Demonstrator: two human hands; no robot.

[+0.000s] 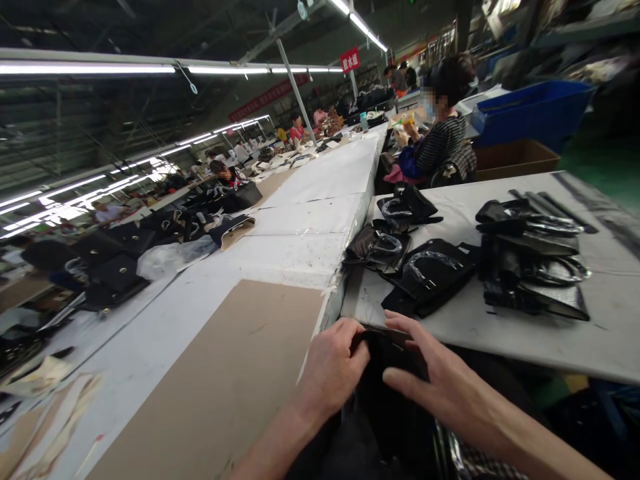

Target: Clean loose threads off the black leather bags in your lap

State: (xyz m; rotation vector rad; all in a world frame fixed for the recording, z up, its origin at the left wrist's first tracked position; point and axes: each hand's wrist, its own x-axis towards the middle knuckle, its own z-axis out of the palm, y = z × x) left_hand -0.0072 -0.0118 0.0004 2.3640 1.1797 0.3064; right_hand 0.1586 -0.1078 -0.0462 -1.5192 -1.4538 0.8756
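My left hand (336, 363) is closed on the upper edge of a black bag (393, 400), its thumb and fingers pinched together. To its right, my right hand (433, 370) lies against the bag's other side with thumb and fingers apart. The bag hangs below the table edges, in front of my body, and its lower part is dark. Just beyond my hands, a black handbag with plastic-wrapped handles (435, 270) lies on the right table (530, 340).
More black bags (533, 257) are on the right table. A long white table (280, 257) carries a beige board (225, 373). Black bags (113, 263) lie along its left side. A seated person (440, 143) works beyond, near a blue bin (533, 113).
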